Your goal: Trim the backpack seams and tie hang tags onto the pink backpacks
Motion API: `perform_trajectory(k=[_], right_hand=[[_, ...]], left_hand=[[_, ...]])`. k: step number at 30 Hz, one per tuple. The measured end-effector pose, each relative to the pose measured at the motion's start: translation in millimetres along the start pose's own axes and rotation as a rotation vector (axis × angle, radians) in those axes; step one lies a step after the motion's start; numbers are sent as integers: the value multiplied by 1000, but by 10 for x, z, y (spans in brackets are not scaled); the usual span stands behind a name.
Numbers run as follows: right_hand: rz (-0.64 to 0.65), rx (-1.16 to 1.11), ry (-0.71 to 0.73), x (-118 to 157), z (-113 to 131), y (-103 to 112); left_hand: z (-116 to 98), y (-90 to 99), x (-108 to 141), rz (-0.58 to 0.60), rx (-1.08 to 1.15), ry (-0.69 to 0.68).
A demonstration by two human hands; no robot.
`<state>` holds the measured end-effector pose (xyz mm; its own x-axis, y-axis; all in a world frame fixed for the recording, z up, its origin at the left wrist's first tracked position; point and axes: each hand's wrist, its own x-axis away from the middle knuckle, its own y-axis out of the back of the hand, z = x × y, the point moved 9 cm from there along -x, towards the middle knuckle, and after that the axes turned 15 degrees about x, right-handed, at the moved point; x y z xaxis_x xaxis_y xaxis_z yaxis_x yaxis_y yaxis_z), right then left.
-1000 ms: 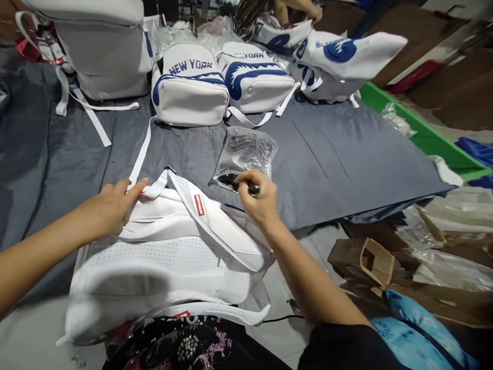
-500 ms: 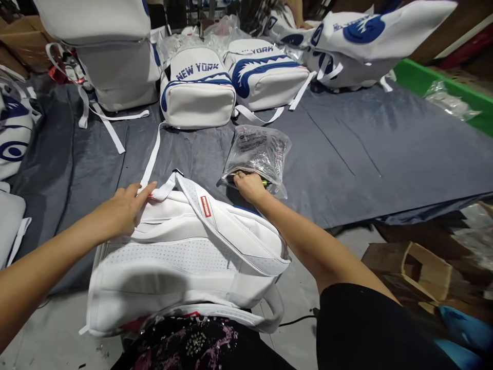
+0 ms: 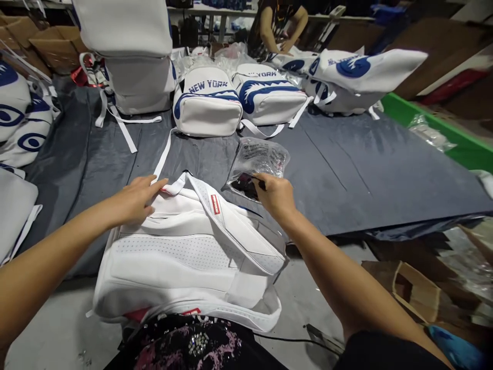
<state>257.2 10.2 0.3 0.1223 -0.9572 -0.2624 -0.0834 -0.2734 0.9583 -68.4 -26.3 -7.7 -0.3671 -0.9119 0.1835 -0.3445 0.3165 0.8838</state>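
Observation:
A white backpack point(image 3: 169, 252) lies on its side at the table's near edge, against my body. Its padded shoulder strap point(image 3: 227, 226) bears a small red label. My left hand point(image 3: 134, 200) rests on the backpack's upper left end, fingers stretched out beside the white webbing strap point(image 3: 164, 156). Beyond the backpack, a clear plastic bag point(image 3: 260, 156) lies on the table with dark contents showing at its near opening. At that opening my right hand point(image 3: 275, 198) is closed, fingers curled around something small and dark that I cannot make out.
Finished-looking white backpacks with blue print point(image 3: 210, 110) stand along the grey-covered table's point(image 3: 346, 180) far side. Another person point(image 3: 283, 25) works behind them. A tall backpack stack point(image 3: 131, 56) is at left. A green bin point(image 3: 423, 123) and cardboard box point(image 3: 416, 293) are at right.
My right hand has drawn back and right from inside the bag's opening, turning as it closes. My left hand stays on the backpack. The view has tilted up slightly, showing the other person.

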Motion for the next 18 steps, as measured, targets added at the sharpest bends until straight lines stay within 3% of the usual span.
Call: perform_trajectory(k=[2, 4, 8, 10, 13, 15, 18], right_hand=[[-124, -296, 35, 136, 161, 377], [-163, -520, 180, 269, 477, 687], [-171, -659, 460, 515, 1132, 1082], [-187, -718, 488, 562, 1276, 1163], [-149, -788, 528, 562, 1408, 1138], [-155, -801, 579, 577, 1499, 1112], [-343, -668, 627, 681, 1630, 1171]], left_hand=[[-294, 252, 124, -236, 148, -189], [-591, 413, 303, -412, 340, -340], [-1032, 353, 543, -489, 616, -536], [-1059, 350, 700, -625, 650, -609], [-898, 336, 957, -837, 631, -626], [-815, 284, 1083, -880, 603, -645], [-743, 209, 1209, -921, 578, -672]])
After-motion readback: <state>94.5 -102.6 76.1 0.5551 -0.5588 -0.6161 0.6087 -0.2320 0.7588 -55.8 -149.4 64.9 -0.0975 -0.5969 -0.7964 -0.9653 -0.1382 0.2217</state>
